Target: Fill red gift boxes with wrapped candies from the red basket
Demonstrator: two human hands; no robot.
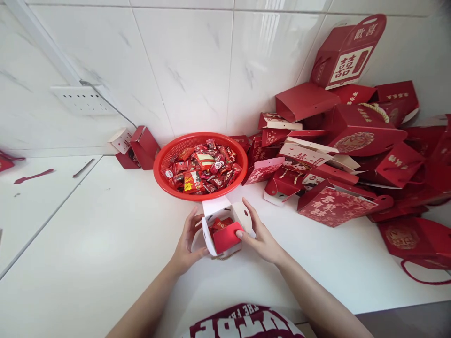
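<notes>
Both hands, left hand [186, 246] and right hand [260, 237], are grasping a small red-and-white cardboard gift box [225, 227] holding wrapped candies, sitting on the white worktop [105, 234] near a red plastic basket [162, 162].

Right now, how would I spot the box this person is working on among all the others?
Find the round red basket of wrapped candies by the wall. Just in front of it, both hands hold a small red box. Unlike the piled boxes to the right, its white flaps stand open, showing candy inside.

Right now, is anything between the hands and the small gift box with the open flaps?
Nothing visible. The left hand and right hand already grip the small gift box from either side; the candy basket sits behind it.
</notes>
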